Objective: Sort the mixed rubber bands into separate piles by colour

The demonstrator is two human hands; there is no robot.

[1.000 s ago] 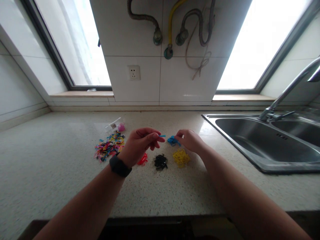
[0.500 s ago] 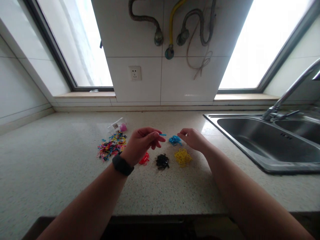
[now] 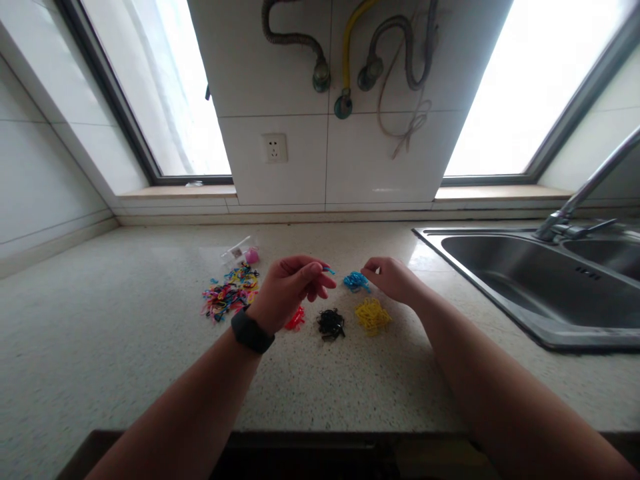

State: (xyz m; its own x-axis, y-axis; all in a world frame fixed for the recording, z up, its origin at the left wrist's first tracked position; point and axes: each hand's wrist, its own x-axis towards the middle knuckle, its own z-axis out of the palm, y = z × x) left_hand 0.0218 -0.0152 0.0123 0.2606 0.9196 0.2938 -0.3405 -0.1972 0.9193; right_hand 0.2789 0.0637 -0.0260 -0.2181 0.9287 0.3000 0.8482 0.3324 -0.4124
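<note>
My left hand point(image 3: 295, 287), with a black watch on its wrist, pinches a small blue rubber band point(image 3: 328, 270) between thumb and forefinger above the counter. My right hand point(image 3: 387, 275) is closed at the right edge of a pile of blue rubber bands point(image 3: 355, 281); whether anything is between its fingertips is too small to tell. Below lie a yellow pile point(image 3: 373, 316) and a black pile point(image 3: 331, 323). Red rubber bands point(image 3: 296, 319) show partly behind my left hand. Left of that hand spreads a mixed-colour heap point(image 3: 229, 297).
A clear plastic bag point(image 3: 240, 249) with a pink part point(image 3: 251, 255) lies behind the mixed heap. The speckled counter point(image 3: 165, 320) meets a steel sink point(image 3: 505, 280) with a faucet point(image 3: 560, 223) on the right. A tiled wall with a socket point(image 3: 275, 148) and hoses stands behind.
The whole view has shifted slightly, so everything sits a little further right. The blue rubber band in my left hand has changed its angle and shows less. My right hand stays beside the blue pile.
</note>
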